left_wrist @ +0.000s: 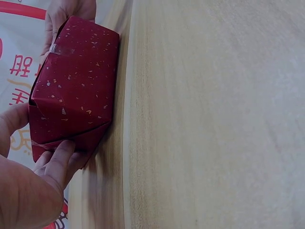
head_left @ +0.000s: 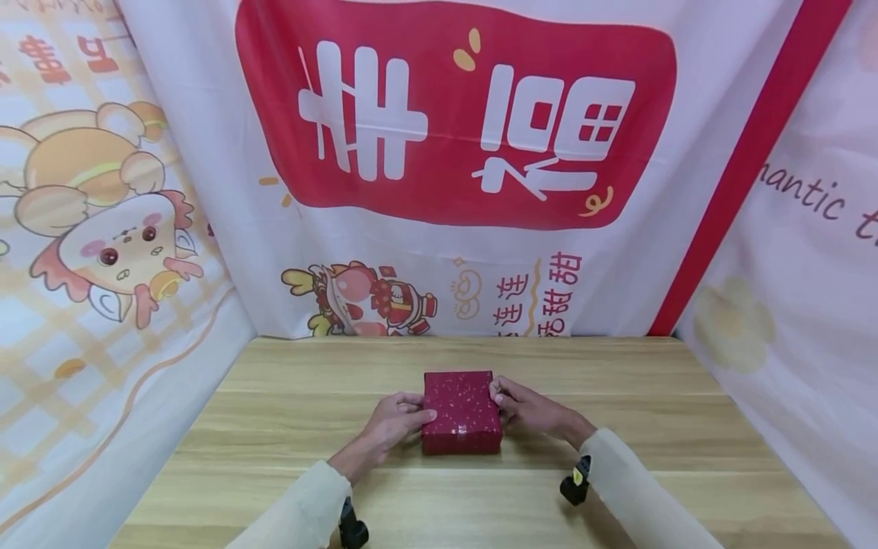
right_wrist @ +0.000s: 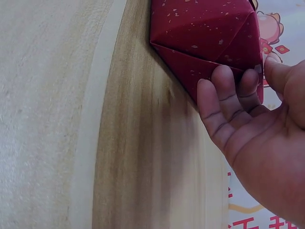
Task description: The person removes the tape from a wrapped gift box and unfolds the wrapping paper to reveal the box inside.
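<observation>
A box wrapped in dark red speckled paper [head_left: 461,404] lies on the wooden table in the head view. My left hand [head_left: 394,423] holds its left side, the thumb on the top face and the fingers against the folded end, as the left wrist view shows [left_wrist: 35,186]. At the right end, my right hand [head_left: 531,408] grips the box near its far corner. In the right wrist view its fingertips [right_wrist: 222,76] press on the triangular paper folds, with the thumb at the top edge. A strip of clear tape [left_wrist: 62,49] shows on the paper.
The wood-grain table [head_left: 288,457] runs back to a printed white cloth [head_left: 439,252] hanging behind it. Printed cloths also hang along the left side [head_left: 137,343] and right side [head_left: 789,320]. Each wrist wears a black camera [head_left: 575,488].
</observation>
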{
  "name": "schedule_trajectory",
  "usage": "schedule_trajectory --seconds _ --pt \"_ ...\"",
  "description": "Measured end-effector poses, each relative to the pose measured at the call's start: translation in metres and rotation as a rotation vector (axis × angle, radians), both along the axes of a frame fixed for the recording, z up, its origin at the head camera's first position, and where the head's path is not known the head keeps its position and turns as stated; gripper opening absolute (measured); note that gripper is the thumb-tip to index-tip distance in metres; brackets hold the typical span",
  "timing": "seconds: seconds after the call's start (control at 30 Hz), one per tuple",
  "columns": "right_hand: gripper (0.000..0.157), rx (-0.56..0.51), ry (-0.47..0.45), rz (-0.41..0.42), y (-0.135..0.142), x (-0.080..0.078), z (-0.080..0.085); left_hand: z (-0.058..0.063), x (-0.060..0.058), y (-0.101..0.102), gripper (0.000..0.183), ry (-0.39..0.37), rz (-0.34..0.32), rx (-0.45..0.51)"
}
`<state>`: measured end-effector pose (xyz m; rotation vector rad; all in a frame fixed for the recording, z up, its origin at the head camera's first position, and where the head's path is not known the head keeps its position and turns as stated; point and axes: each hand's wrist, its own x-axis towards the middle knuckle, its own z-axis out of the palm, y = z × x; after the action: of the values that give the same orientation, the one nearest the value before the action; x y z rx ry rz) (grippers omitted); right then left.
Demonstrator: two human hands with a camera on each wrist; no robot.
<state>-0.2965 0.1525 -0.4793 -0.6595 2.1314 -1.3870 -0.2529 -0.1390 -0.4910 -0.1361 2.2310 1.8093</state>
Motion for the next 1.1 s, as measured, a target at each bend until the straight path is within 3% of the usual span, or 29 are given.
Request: schedule_trajectory --seconds 0.77,1.1 --pt "0.022 -0.053 -0.095 -0.008 0.005 0.003 -0.008 -0.006 0.005 0.001 0.062 0.011 0.003 0.055" --pt "0.022 -0.127 -0.132 0.006 0.012 -0.004 -0.01 -0.001 0.001 0.001 0.063 0.002 0.004 0.007"
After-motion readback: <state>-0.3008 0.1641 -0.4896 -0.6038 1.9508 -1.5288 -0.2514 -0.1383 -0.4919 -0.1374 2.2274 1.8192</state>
